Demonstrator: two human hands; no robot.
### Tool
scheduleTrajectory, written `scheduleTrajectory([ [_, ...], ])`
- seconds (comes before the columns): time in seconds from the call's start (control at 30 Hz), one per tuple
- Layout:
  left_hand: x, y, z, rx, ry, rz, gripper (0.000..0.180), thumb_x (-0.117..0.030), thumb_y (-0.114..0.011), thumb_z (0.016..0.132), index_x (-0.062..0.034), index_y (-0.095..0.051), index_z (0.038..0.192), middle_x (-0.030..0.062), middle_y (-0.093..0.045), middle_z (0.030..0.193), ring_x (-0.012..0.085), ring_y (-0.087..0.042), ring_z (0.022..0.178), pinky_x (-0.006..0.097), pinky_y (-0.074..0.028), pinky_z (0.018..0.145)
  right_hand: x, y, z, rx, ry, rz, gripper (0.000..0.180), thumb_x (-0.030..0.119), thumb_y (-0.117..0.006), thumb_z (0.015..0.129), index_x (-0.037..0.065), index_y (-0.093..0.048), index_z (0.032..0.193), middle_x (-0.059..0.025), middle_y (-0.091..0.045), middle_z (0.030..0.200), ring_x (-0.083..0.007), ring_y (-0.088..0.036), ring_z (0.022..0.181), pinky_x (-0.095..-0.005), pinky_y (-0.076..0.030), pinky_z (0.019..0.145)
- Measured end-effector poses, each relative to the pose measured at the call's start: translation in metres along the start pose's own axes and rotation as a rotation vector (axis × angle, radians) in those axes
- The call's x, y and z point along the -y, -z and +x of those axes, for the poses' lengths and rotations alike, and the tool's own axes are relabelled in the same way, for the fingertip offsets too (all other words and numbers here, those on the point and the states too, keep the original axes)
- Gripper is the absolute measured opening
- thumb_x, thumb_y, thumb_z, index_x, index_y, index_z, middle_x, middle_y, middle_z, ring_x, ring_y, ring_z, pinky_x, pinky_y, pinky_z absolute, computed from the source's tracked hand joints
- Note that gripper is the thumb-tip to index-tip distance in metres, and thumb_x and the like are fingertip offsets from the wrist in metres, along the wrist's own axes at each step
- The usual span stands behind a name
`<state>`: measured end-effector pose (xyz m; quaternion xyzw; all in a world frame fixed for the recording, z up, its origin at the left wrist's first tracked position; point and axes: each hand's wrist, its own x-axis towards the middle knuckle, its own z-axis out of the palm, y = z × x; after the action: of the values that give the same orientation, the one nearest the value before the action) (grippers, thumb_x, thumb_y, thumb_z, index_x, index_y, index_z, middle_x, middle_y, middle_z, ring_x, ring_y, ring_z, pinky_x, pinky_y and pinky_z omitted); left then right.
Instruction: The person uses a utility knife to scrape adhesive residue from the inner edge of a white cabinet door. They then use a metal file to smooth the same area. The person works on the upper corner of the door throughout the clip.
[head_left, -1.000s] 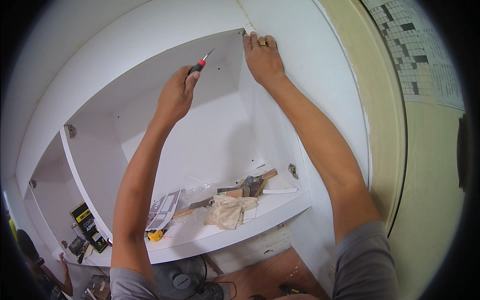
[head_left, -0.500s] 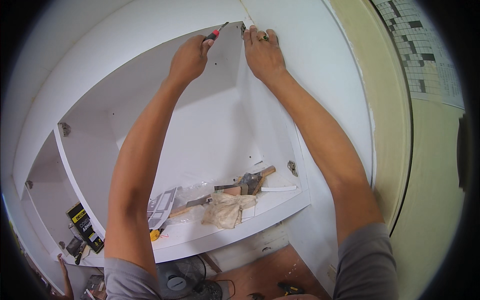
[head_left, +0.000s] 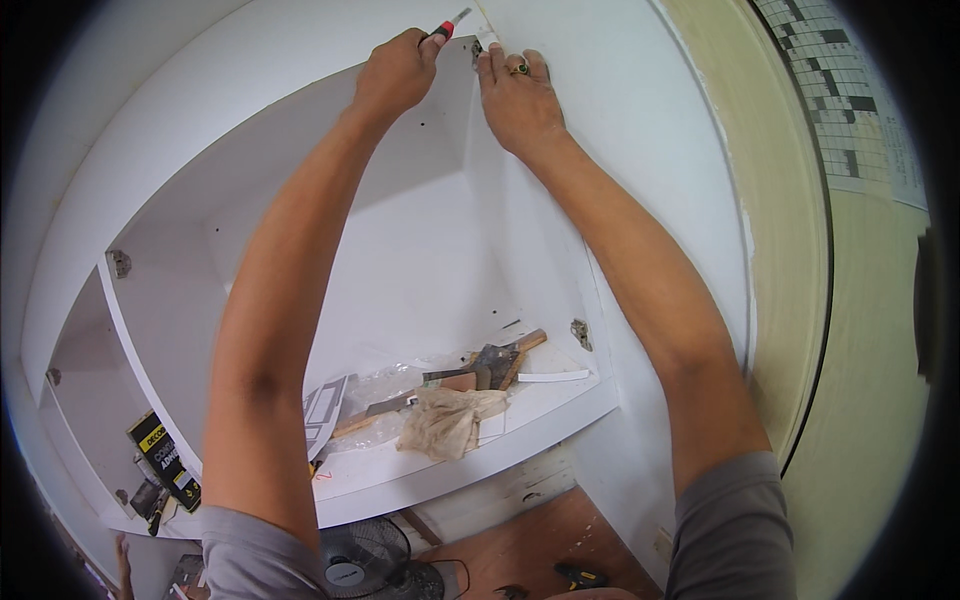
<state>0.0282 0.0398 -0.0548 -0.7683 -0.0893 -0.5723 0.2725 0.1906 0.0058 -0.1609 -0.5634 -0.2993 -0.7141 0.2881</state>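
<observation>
The left hand (head_left: 400, 72) was wrapped round the red-and-black tool (head_left: 444, 31), which jutted up and rightward from the fist — probably light and stiff, best held by its handle. Near it, a hinge (head_left: 477, 50) sat beside the right hand (head_left: 522, 105), fingers slightly parted — whether they pinched anything, I couldn't tell.

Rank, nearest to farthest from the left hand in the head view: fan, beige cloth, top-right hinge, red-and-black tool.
1. Red-and-black tool: held in the left hand.
2. Top-right hinge: right of that hand.
3. Beige cloth: below, inside the cabinet.
4. Fan: beneath the cabinet.
</observation>
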Motion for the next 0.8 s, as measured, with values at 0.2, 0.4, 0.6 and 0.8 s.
scheduleTrajectory([
  [0.2, 0.008, 0.015, -0.04, 0.072, 0.134, -0.272, 0.042, -0.042, -0.064, 0.102, -0.0001, -0.065, 0.105, 0.0063, -0.056, 0.067, 0.0156, -0.051, 0.053, 0.036, -0.043, 0.049, -0.003, 0.006, 0.018, -0.059, -0.007, 0.142, 0.042, 0.009, -0.058, 0.093, -0.003, -0.06, 0.134, -0.0179, -0.064, 0.131, -0.0268, -0.059, 0.125, -0.0441, -0.034, 0.114],
  [0.4, 0.04, 0.073, -0.2, 0.421, 0.266, -0.248, 0.035, -0.035, -0.066, 0.098, -0.0007, -0.063, 0.107, 0.0109, -0.059, 0.074, 0.021, -0.054, 0.061, 0.037, -0.045, 0.059, 0.012, -0.027, 0.017, -0.121, 0.013, -0.062, 0.043, 0.011, -0.058, 0.091, 0.0, -0.062, 0.133, -0.0127, -0.068, 0.121, -0.0267, -0.061, 0.119, -0.0466, -0.034, 0.113],
  [0.6, 0.019, 0.184, -0.403, 0.589, 0.561, -0.547, 0.035, -0.02, -0.07, 0.095, -0.0013, -0.062, 0.123, 0.0184, -0.066, 0.091, 0.0332, -0.062, 0.082, 0.041, -0.051, 0.078, 0.008, 0.018, 0.072, 0.135, -0.161, -0.153, 0.032, 0.024, -0.062, 0.094, 0.002, -0.069, 0.115, -0.0145, -0.071, 0.117, -0.0302, -0.068, 0.107, -0.0524, -0.037, 0.107],
  [0.8, 0.031, 0.164, -0.519, 0.232, 0.998, -0.868, 0.037, -0.016, -0.073, 0.093, 0.0009, -0.061, 0.124, 0.0065, -0.062, 0.087, 0.0141, -0.062, 0.071, 0.029, -0.051, 0.066, -0.001, -0.037, 0.091, -0.027, -0.199, -0.26, 0.029, 0.032, -0.057, 0.099, 0.009, -0.073, 0.107, -0.008, -0.073, 0.109, -0.028, -0.07, 0.095, -0.0509, -0.034, 0.102],
])
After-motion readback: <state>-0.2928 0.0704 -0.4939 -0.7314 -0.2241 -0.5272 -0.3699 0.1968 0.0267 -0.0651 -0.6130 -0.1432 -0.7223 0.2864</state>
